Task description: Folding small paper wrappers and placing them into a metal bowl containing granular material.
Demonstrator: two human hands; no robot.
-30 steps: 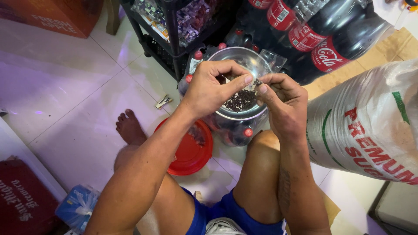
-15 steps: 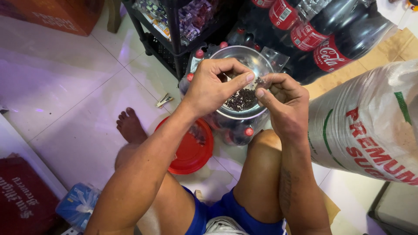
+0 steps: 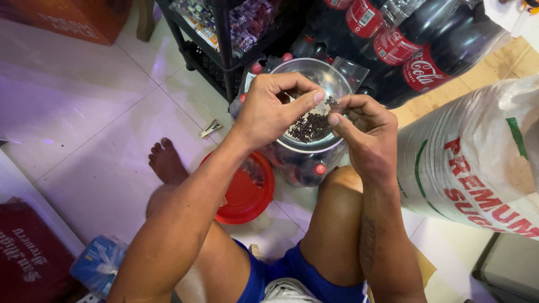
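Left hand point(image 3: 269, 109) nearer bowl rim point(image 3: 342, 78)

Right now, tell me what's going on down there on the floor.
A seated person works both hands over a round metal bowl holding a heap of small dark bits. The left hand and right hand pinch something tiny between fingertips just above the bowl; what it is cannot be told. The bowl rests on a pack of dark plastic bottles. A red round plastic lid lies on the tiled floor beside the knee.
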